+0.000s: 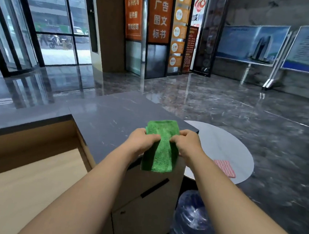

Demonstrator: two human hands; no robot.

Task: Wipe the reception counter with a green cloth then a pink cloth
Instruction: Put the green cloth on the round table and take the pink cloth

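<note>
A folded green cloth (162,146) is held over the near right end of the dark grey reception counter (111,115). My left hand (140,141) grips its left edge and my right hand (187,144) grips its right edge, so the cloth bunches between them and its lower part hangs past the counter's front. A pink striped cloth (224,168) lies folded on the round white table (229,144) to the right of the counter.
A lower wooden desk surface (17,184) sits inside the counter at the left. Below are cabinet doors (146,196) and a bin with a blue plastic liner (190,223). Polished dark floor, glass doors and display boards lie beyond.
</note>
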